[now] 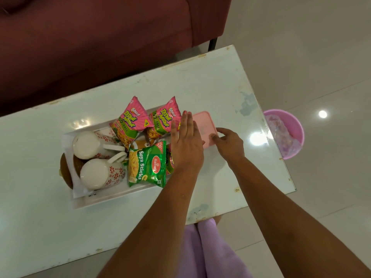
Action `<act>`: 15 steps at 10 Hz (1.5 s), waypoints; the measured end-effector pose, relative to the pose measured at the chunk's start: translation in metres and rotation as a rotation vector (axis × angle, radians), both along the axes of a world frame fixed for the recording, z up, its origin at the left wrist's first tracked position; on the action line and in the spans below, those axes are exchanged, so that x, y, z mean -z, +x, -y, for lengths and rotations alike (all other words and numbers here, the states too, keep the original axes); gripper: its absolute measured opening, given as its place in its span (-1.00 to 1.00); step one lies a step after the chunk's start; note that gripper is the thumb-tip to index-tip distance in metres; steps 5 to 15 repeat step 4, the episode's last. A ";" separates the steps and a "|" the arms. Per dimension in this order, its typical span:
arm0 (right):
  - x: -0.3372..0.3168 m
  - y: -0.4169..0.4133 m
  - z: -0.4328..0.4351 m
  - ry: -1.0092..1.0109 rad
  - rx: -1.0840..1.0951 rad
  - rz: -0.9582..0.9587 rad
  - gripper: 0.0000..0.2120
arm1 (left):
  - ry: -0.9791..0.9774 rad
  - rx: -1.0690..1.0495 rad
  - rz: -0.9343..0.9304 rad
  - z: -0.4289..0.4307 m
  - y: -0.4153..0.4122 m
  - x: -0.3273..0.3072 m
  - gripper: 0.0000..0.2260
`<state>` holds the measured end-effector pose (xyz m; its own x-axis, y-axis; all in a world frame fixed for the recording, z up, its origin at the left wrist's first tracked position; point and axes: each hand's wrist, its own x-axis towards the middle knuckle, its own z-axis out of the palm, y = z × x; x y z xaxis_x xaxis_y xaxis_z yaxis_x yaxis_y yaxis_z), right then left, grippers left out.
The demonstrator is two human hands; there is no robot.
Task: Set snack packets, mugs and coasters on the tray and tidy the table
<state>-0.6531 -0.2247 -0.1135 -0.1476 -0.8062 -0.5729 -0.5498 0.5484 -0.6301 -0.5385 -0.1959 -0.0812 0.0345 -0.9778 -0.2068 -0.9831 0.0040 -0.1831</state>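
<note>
Tray (112,199) is seen centre-left of frame on table (220,87), with two mugs (88,145) at its left end and snack packets (147,164) to their right. Left hand (187,145) is held flat, fingers straight, over the tray's right end. Right hand (228,144) is curled onto the corner of pink flat object (202,123); actual grip cannot be told.

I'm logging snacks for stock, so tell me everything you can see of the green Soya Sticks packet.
The green Soya Sticks packet is a glossy, puffed plastic pouch with white lettering, a red oval logo, a picture of yellow sticks and a 10/- mark. It lies face up in the white tray, beside the mug handles, overlapping a pink packet; the left hand hovers at its right edge.
</note>
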 end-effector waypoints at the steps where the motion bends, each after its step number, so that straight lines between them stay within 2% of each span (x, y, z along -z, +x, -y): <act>1: -0.009 0.009 -0.013 -0.087 0.069 -0.037 -0.54 | -0.055 -0.046 -0.061 -0.014 0.012 -0.010 -0.43; 2: -0.024 0.020 -0.019 -0.118 0.060 -0.081 -0.56 | -0.026 -0.067 -0.112 -0.026 0.030 -0.024 -0.44; 3: -0.061 0.042 -0.027 -0.124 -0.095 -0.124 -0.55 | -0.038 -0.167 -0.146 -0.029 0.068 -0.066 -0.42; 4: -0.095 0.060 -0.030 -0.148 -0.202 -0.123 -0.49 | -0.064 -0.186 -0.105 -0.029 0.095 -0.101 -0.42; 15: -0.095 0.060 -0.030 -0.148 -0.202 -0.123 -0.49 | -0.064 -0.186 -0.105 -0.029 0.095 -0.101 -0.42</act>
